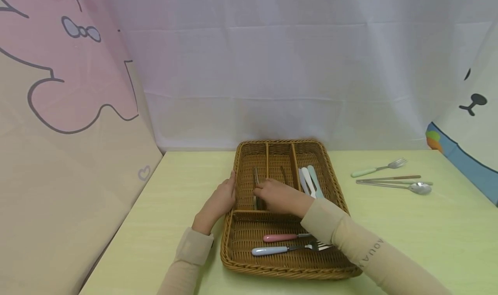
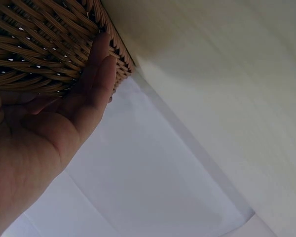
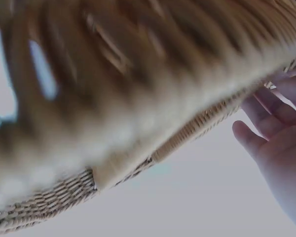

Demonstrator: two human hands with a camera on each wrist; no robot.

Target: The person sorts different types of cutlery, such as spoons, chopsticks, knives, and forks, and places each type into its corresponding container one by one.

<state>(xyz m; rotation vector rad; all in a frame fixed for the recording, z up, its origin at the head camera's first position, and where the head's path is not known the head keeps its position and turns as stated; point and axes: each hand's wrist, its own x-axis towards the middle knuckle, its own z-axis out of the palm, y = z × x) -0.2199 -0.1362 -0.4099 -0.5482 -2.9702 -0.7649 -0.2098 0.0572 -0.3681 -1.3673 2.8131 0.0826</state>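
Observation:
In the head view, a brown wicker cutlery basket (image 1: 292, 274) stands on the table, split by dividers. My right hand (image 1: 282, 196) reaches into its left long compartment, fingers curled over slim long sticks (image 1: 255, 174) and seemingly pinching them; the fingertips are partly hidden. My left hand (image 1: 218, 202) rests against the basket's left side. Its fingers lie fairly straight along the outer wall in the left wrist view (image 2: 44, 133). A thin brown stick (image 1: 283, 174) lies in the middle compartment. In the right wrist view the near wicker is blurred and hides the right hand's fingers.
Several pale handles (image 1: 309, 180) fill the right compartment. The front compartment holds a pink-handled utensil (image 1: 280, 238) and a blue-handled fork (image 1: 270, 251). To the right lie a green-handled fork (image 1: 365, 172), chopsticks (image 1: 406, 177) and a spoon (image 1: 420, 188). A white curtain (image 1: 249, 70) hangs behind.

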